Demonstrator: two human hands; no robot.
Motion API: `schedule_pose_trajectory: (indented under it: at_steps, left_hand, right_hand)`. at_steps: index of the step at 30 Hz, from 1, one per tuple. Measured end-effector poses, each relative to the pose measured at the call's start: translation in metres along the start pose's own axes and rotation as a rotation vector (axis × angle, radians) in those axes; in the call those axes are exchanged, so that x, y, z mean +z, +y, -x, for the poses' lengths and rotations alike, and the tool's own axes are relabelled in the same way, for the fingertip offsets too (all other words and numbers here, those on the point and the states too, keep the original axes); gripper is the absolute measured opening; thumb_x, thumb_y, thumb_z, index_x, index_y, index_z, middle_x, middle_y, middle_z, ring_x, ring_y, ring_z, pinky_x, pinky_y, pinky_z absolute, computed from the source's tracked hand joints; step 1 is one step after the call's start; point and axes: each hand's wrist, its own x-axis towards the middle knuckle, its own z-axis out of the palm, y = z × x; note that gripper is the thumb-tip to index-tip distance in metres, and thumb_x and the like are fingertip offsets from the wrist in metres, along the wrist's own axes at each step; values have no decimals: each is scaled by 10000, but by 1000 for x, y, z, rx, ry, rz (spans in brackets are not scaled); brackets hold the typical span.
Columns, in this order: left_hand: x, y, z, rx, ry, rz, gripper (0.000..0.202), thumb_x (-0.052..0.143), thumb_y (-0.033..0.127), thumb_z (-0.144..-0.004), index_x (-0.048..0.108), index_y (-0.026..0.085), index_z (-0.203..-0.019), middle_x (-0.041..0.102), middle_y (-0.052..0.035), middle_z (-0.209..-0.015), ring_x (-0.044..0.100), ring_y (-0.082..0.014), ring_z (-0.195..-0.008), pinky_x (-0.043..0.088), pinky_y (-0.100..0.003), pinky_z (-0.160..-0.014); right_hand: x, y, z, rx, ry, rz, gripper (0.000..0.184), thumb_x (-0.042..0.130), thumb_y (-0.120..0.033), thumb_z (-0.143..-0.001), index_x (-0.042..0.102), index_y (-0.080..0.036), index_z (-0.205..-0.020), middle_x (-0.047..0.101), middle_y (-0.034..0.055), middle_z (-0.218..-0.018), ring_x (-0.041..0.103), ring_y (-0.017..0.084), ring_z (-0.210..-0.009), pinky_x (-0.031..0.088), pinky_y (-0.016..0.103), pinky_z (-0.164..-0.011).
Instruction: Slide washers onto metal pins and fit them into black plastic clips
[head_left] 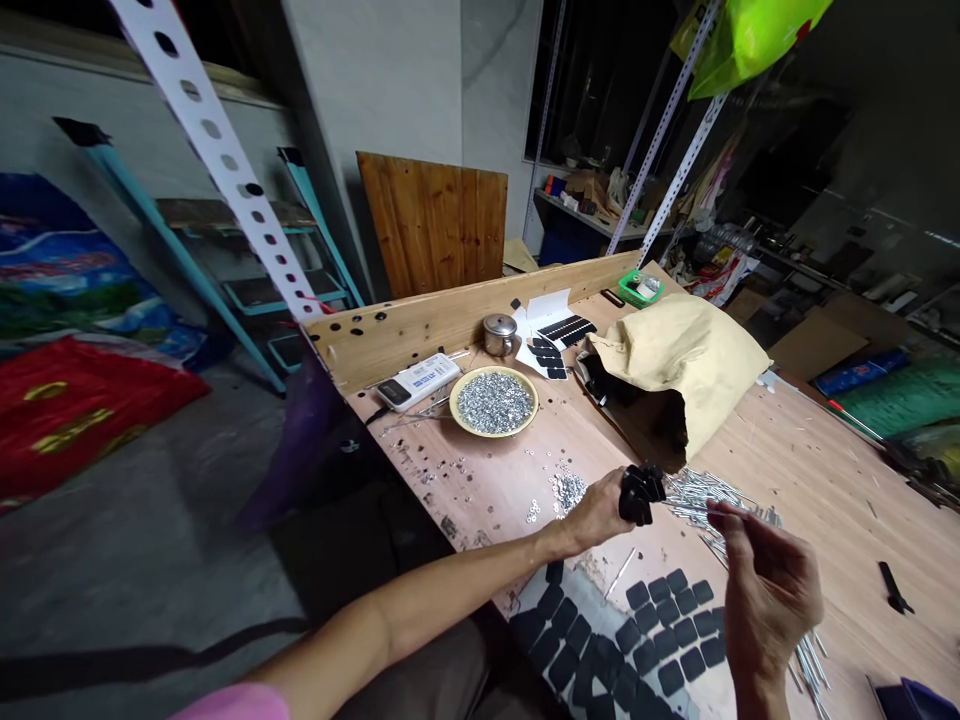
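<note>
My left hand (600, 512) is closed on a small stack of black flat pieces (640, 492), held just above the wooden table (817, 470). My right hand (765, 590) pinches a thin metal pin (731, 514) near the stack, its tip pointing toward the black pieces. Under both hands lies a heap of thin metal pins (705, 492). A small pile of silver nuts (568, 489) sits left of my left hand. Rows of black pads (660, 630) lie on a sheet at the near edge.
A yellow bowl of silver nuts (495, 401) stands mid-table, with a white remote-like device (417, 381) and a small metal pot (499, 335) behind it. A tan sack (682, 360) lies open at the right. A perforated white rail (217, 150) rises at the table's left corner.
</note>
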Motion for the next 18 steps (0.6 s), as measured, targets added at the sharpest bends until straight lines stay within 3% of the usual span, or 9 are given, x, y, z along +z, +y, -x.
schedule_pose_trajectory:
  at_steps: [4,10,13,16,18]
  left_hand:
    - [2,4,1,32,-5,11,470,610,83,-621,515,123,-1080,575,-67,-1032,577,-189,-938,478,-282,-847]
    - [10,1,0,58,-2,63,508,629,78,-603,524,132,-1098,572,-78,-1077,578,-207,-989,472,-293,-864]
    - [10,1,0,56,28,105,501,666,119,-605,522,131,-1085,587,-74,-1053,586,-202,-959,478,-285,-838]
    - [3,6,2,57,106,195,482,672,151,-618,508,132,-1071,610,-60,-1004,599,-177,-889,489,-266,-785]
    - [-3,9,2,124,161,246,482,673,158,-625,502,129,-1074,616,-65,-1011,600,-174,-895,492,-277,-806]
  right_hand:
    - [-6,15,1,-63,-154,79,156,676,-199,-758,571,-128,-848,676,77,-845,668,173,-783,562,301,-728]
    - [-4,30,5,-151,-280,267,124,648,-258,-793,637,-157,-863,662,63,-882,639,161,-850,535,313,-778]
    - [-3,30,5,-217,-342,314,196,634,-305,-804,652,-170,-945,644,86,-1011,601,194,-992,501,371,-865]
    - [-8,32,6,-166,-266,325,352,632,-338,-802,599,-168,-1108,571,116,-1190,543,220,-1113,437,438,-957]
    - [-13,37,8,-88,-175,299,381,627,-354,-802,573,-157,-1123,554,125,-1206,544,223,-1105,427,456,-959]
